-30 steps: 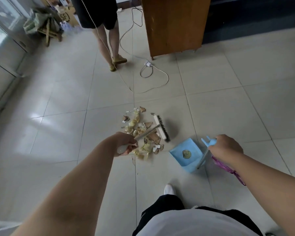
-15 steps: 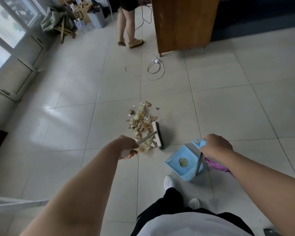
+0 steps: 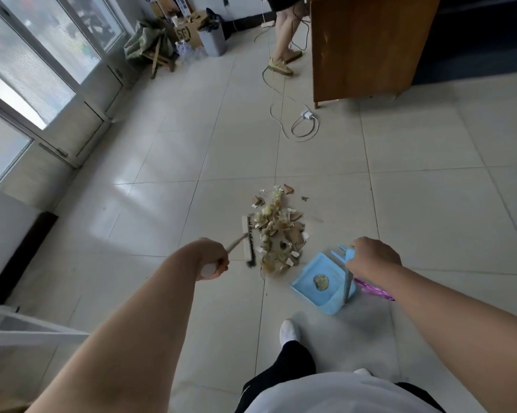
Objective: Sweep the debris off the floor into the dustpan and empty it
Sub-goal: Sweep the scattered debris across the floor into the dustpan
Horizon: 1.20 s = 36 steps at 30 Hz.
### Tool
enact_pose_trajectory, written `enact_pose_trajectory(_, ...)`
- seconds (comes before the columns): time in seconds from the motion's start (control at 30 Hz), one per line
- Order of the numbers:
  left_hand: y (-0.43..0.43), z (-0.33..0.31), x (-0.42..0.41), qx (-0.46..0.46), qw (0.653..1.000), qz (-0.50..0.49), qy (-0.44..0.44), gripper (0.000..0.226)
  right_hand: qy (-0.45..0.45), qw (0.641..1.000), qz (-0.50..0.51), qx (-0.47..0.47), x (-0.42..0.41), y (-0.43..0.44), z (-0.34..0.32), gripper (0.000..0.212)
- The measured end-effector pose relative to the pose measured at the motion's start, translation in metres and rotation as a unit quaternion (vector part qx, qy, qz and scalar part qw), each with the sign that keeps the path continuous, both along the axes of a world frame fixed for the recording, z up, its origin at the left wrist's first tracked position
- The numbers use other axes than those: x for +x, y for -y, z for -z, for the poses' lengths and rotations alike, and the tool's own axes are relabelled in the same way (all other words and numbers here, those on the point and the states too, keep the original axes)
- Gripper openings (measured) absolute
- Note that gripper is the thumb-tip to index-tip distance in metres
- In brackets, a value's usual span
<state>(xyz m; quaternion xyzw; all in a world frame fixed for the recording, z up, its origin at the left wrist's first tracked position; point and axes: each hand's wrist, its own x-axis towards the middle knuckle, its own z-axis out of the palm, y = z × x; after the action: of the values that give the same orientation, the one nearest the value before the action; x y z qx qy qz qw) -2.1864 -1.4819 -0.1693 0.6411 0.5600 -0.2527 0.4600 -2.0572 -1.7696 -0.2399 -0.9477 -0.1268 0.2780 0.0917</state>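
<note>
Debris [image 3: 279, 234] is heaped mid-floor [image 3: 430, 219], well off the walls, not yet in the dustpan [image 3: 309, 271]. Pan is down at the floor just beside the pile's near right end, mouth toward it. One round yellowish spot inside, sticker or scrap, cannot tell. Brush [image 3: 248, 239] touches the pile's left side. Left hand [image 3: 214, 259] is curled round the brush handle, right hand [image 3: 373, 256] round the pan's upright handle. Judged: pile gathered; sweep-in and emptying both left.
</note>
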Motion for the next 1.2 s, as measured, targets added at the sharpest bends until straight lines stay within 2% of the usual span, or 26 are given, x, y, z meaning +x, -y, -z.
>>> enact_pose_trajectory(0.13,-0.01,0.027,0.002,-0.006,0.999,-0.017,-0.03,0.015,-0.003,1.0,0.012,-0.004,0.003,-0.018,0.008,0.015)
enact_pose_trajectory(0.2,-0.008,0.036,0.006,-0.025,0.999,-0.028,-0.037,0.02,-0.014,1.0,0.017,-0.006,0.005,-0.026,0.015,0.011)
enact_pose_trajectory(0.33,-0.012,0.042,0.029,-0.056,0.998,0.033,-0.002,0.026,-0.031,0.999,0.032,-0.007,0.011,-0.046,0.024,0.007)
enact_pose_trajectory(0.43,-0.024,0.039,0.049,-0.066,0.998,0.018,0.003,0.013,-0.033,0.997,0.063,-0.007,0.022,-0.064,0.024,0.008)
enact_pose_trajectory(0.53,-0.028,0.027,0.067,-0.119,0.993,-0.011,0.017,0.015,-0.037,0.996,0.081,0.003,0.038,-0.084,0.021,0.004)
enact_pose_trajectory(0.73,-0.04,0.004,0.087,-0.153,0.988,-0.03,0.006,0.012,-0.028,0.995,0.098,0.014,0.053,-0.109,0.023,0.013)
enact_pose_trajectory(1.0,-0.066,-0.037,0.088,-0.066,0.998,-0.003,0.025,0.004,-0.015,0.993,0.113,0.005,0.064,-0.099,0.016,0.02)
enact_pose_trajectory(1.13,-0.071,-0.029,0.111,0.001,0.998,0.056,0.019,0.006,-0.026,0.992,0.122,0.013,0.076,-0.098,0.012,0.018)
enact_pose_trajectory(1.2,-0.079,-0.018,0.125,0.044,0.992,0.119,-0.003,0.004,-0.034,0.992,0.123,0.014,0.079,-0.102,0.013,0.019)
